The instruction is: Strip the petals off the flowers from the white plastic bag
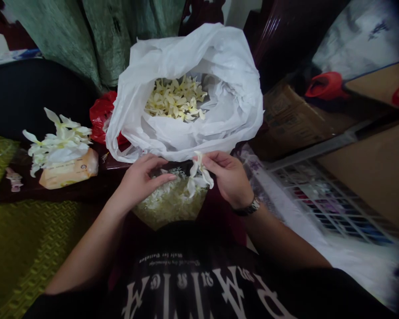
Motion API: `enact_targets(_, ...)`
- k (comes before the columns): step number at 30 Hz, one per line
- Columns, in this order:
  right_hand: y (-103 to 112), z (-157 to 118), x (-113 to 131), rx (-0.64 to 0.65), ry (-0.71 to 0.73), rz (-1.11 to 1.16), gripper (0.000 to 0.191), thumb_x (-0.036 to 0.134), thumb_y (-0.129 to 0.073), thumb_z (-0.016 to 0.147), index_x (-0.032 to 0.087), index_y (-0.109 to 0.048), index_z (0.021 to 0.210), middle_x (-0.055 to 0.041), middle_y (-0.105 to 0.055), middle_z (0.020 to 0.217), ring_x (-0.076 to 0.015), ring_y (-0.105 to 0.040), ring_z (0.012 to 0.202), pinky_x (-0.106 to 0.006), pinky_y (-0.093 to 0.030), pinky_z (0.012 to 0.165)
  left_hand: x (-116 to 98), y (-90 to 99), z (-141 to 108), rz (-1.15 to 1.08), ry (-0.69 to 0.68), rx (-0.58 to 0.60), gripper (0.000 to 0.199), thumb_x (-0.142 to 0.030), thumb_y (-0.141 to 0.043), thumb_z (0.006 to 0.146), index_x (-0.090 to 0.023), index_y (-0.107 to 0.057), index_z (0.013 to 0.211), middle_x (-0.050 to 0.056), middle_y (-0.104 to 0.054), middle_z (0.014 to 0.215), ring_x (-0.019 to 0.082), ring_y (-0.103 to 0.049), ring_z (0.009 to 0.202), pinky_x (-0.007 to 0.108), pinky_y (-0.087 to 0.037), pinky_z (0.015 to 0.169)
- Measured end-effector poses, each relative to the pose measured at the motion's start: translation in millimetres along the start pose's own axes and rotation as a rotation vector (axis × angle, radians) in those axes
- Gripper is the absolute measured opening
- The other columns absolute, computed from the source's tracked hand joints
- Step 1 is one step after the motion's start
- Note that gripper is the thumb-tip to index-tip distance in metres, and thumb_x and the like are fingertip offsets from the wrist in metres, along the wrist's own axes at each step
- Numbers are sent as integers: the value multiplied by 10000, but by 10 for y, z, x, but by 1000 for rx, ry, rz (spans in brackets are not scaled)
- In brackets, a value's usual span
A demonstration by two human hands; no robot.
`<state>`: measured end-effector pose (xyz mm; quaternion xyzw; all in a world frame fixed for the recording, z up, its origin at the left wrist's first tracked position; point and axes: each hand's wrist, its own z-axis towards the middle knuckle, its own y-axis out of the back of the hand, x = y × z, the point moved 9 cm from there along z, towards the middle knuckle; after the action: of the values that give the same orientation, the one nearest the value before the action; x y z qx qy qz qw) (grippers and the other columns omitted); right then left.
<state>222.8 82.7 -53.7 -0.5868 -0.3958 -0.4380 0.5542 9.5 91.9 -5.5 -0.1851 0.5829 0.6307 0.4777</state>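
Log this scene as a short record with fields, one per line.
Left hand: open, fingers above a heap of pale petals; contact unclear
Right hand: pinches a cream-white flower
Right wrist: wristwatch
Bag: white plastic bag, open, holding pale flowers
Nearby: white flowers on a tan packet; red plastic bag; cardboard box

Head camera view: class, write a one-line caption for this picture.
Right hand pinches a white flower beside the left hand, before a white plastic bag of pale petals.
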Motion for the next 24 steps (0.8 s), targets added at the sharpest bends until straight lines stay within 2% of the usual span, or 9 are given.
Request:
enact_targets(3, -168, -46, -17, 81, 11, -42, 172, 396, -828, 779, 239, -764, 812, -25, -776, 995, -167, -671, 846, -330, -533, 826, -167, -74, 30, -54, -67, 1, 321, -453, -790, 799, -217, -787, 1016, 83, -718, 991, 228, -641, 944, 339, -490, 842)
enact_targets(7, -244, -76, -24, 125, 80, -154, 181, 414, -793, 821, 241, -751, 852, 0, -746, 882, -157, -643, 792, -302, -513, 774, -255, -299, 27, -250, -13, 93, 251, -418, -765, 829, -218, -799, 977, 78, -723, 979, 209, -642, 912, 335, -488, 847)
enact_targets(11, -265, -96, -56, 99, 121, -203, 213, 420, -795, 815, 227, -729, 875, 0, -726, 844, -155, -632, 762, -289, -509, 736, -207, -385, 18, -389, 58, 38, 196, -391, -769, 834, -217, -813, 912, 58, -714, 910, 187, -619, 865, 312, -480, 803)
enact_targets(15, -296, -101, -102, 53, 83, -72, 277, 419, -820, 773, 224, -652, 876, 17, -687, 843, -131, -618, 753, -254, -508, 710, -112, -404, 3, -485, 106, -18, 148, -347, -766, 844, -217, -822, 889, 51, -715, 917, 180, -625, 886, 311, -481, 845)
enact_targets(19, -355, -100, -157, 68, 33, 17, 291, 422, -830, 751, 223, -648, 859, 21, -661, 835, -121, -593, 755, -243, -498, 718, -77, -425, -7, -516, 123, 8, 128, -327, -758, 853, -219, -814, 893, 37, -693, 907, 169, -610, 889, 298, -467, 847)
enact_targets(24, -375, -108, -207, 79, 18, 58, 264, 423, -835, 754, 238, -679, 860, 20, -663, 841, -126, -575, 756, -249, -488, 712, -32, -398, -19, -539, 158, 7, 131, -333, -769, 843, -207, -786, 813, 17, -647, 820, 143, -569, 788, 277, -438, 748)
